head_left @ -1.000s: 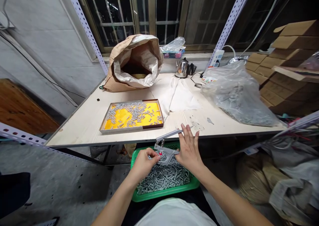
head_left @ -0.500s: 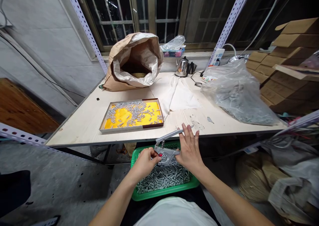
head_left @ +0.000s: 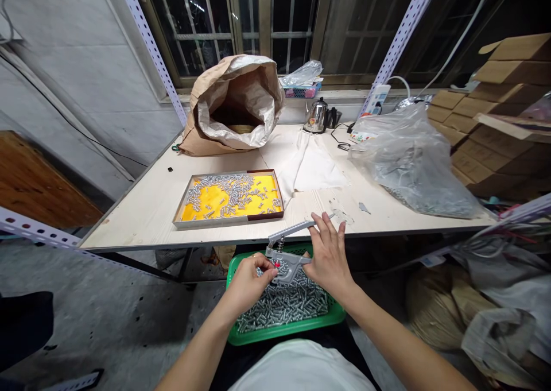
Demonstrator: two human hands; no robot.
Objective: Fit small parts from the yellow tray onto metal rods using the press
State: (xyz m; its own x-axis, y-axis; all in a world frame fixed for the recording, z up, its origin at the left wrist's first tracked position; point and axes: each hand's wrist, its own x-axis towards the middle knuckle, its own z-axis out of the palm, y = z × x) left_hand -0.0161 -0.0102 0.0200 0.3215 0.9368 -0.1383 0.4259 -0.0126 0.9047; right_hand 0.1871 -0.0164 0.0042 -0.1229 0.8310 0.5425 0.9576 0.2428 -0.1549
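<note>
A grey metal spring-loaded hand tool [head_left: 293, 264], with two spread handles, a coil spring between them and a small red part, is held over a green basket [head_left: 286, 335]. My right hand [head_left: 329, 256] grips its handles, fingers over the upper one and thumb at the lower one. At the tool's other end, my left hand [head_left: 252, 279] is closed in a pinch beside the red part. What lies between those fingertips is hidden. Small silvery coil springs [head_left: 286, 310] fill the basket below both hands.
On the table [head_left: 142, 219] lies a shallow tray [head_left: 210, 224] of small metal pieces on yellow. Behind it stand an open paper sack [head_left: 206, 115] and a metal kettle [head_left: 316, 116]. A clear plastic bag [head_left: 413, 155] and stacked cardboard boxes [head_left: 495, 127] are on the right.
Both hands stay around the tool in nearly the same pose, with only slight finger movement. The view has shifted a little.
</note>
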